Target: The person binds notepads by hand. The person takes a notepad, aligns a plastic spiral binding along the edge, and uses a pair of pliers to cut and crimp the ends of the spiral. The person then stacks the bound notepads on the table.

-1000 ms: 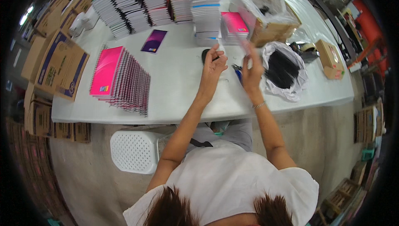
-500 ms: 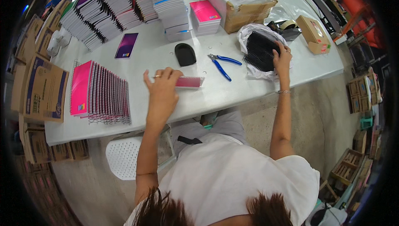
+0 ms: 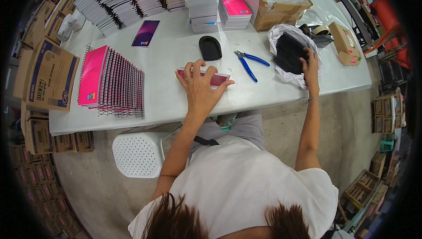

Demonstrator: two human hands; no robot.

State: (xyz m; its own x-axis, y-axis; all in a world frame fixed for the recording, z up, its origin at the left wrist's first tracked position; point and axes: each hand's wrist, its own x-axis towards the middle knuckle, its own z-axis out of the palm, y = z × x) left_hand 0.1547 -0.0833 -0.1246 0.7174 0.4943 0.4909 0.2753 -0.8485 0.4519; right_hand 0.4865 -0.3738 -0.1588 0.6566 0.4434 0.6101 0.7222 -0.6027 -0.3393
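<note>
My left hand (image 3: pixel 202 85) is closed over a pink notebook (image 3: pixel 219 79) on the table, with fingers across its top and the thumb at its right end. My right hand (image 3: pixel 311 66) reaches into a white plastic bag (image 3: pixel 293 80), its fingers bent around the edge of a bundle of black spiral binding coils (image 3: pixel 288 54). Between the hands lie blue-handled cutting pliers (image 3: pixel 251 64), jaws toward the far side. A shallow black tray (image 3: pixel 210 48) sits beyond my left hand. Pink spiral-bound notebooks (image 3: pixel 93 76) are stacked at the left.
Tall stacks of notebooks (image 3: pixel 127 1) line the far side, beside pink-covered pads (image 3: pixel 235 5) and a cardboard box (image 3: pixel 281 12) lined with plastic. A purple cover (image 3: pixel 146 33) lies flat. Farther right are a tape dispenser (image 3: pixel 323 34) and a small carton (image 3: pixel 345 43). A white stool (image 3: pixel 137 155) stands below the table.
My left hand has moved right and spread across the notebook, which it held by its left end before. My right hand stays at the coils, its fingers shifted slightly. The whole view has shifted.
</note>
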